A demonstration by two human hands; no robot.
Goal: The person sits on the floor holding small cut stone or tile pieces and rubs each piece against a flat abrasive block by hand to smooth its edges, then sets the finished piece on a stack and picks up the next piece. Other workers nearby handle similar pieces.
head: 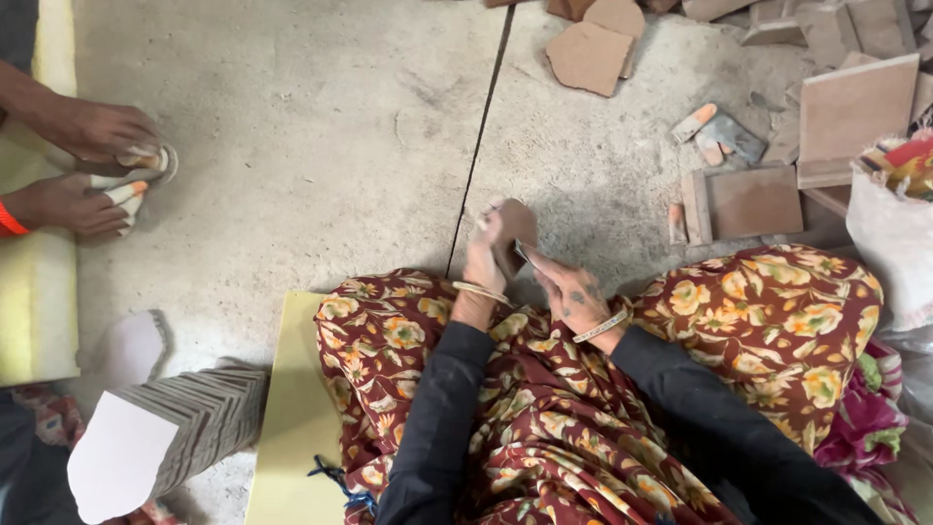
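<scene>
Brown sole-shaped piece (515,233) upright between both hands over the concrete floor (292,146), left hand (483,255) fingers clamped on its left edge, right hand (567,290) fingers pinching its lower right edge, wrists bent inward above the lap.

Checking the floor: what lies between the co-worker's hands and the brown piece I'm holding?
Head view: bare concrete floor, crossed by one dark seam near the brown piece.

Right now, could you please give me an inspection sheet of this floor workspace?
Surface: dusty concrete floor with a straight joint.
Job's things: brown sole-shaped piece held upright between both hands.
Clutter: stack of cut pieces lower left; brown board offcuts upper right.
Grippers: left hand and right hand both grip the piece.
Cables: nothing seen.
Surroundings: another person's hands at left; white sack at right.
</scene>
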